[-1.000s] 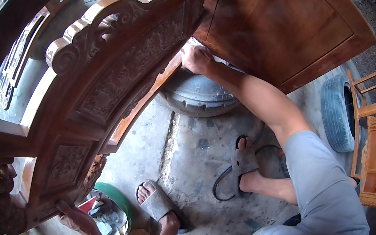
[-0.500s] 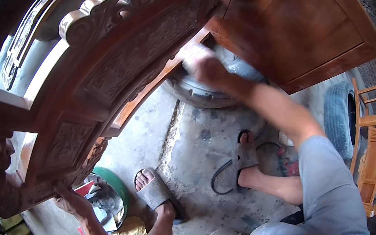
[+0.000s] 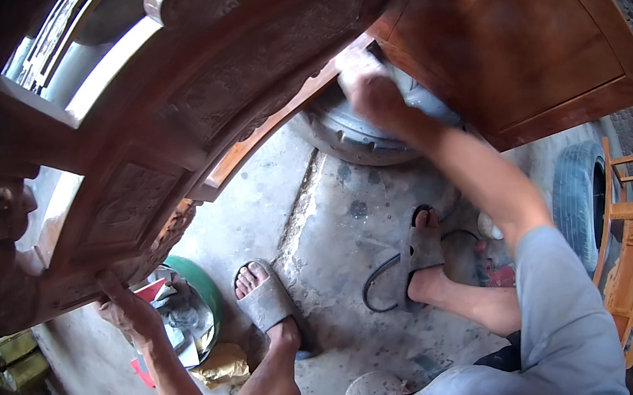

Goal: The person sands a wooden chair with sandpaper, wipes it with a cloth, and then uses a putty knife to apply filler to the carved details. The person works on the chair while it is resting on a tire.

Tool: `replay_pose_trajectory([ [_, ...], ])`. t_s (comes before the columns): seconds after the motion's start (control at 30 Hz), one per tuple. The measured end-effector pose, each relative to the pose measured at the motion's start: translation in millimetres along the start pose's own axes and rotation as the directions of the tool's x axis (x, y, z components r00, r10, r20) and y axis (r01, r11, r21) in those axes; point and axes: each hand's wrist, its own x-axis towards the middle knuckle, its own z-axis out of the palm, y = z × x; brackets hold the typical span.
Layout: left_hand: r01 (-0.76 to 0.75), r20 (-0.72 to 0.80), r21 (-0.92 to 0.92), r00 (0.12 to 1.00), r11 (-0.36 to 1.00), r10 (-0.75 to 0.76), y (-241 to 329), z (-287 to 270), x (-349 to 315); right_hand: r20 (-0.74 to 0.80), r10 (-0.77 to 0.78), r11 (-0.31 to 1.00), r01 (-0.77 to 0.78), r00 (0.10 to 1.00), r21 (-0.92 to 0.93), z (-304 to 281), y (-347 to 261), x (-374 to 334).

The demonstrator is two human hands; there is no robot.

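Observation:
A dark reddish-brown carved wooden chair (image 3: 243, 59) lies tipped over in front of me, its curved back with relief panels toward the left. Its flat, glossy seat panel (image 3: 515, 30) is at the right. My left hand (image 3: 126, 309) grips the lower left edge of the chair back, fingers hidden behind the wood. My right hand (image 3: 376, 95) is closed and blurred, reaching to the rail near where back and seat meet. Something pale shows at its fingers, too smeared to name. Beneath that hand is a tyre (image 3: 349, 142).
A green bucket (image 3: 206, 287) holding papers and rags stands beside my left foot, near a crumpled gold wrapper (image 3: 222, 367). A black cable (image 3: 370, 293) curves by my right sandal. Farther right are another tyre (image 3: 576, 196) and a light wooden frame (image 3: 630, 270). Yellowish blocks (image 3: 22, 372) sit far left.
The view has shifted, so the chair and floor things sit a little farther right and higher. My left hand keeps its grip; my right hand stays at the rail, still blurred by motion.

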Motion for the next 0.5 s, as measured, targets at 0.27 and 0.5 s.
replay_pose_trajectory([
  [0.27,-0.039,0.014,0.019,0.999,0.999,0.039,-0.7,-6.6,2.0,0.367,-0.081,0.919,-0.073,0.927,0.388,5.0,-76.6,12.0],
  [0.5,-0.091,0.033,-0.013,0.995,0.996,0.091,4.5,-1.7,0.6,0.188,-0.090,0.881,-0.010,0.978,0.473,5.0,-156.0,26.2],
])
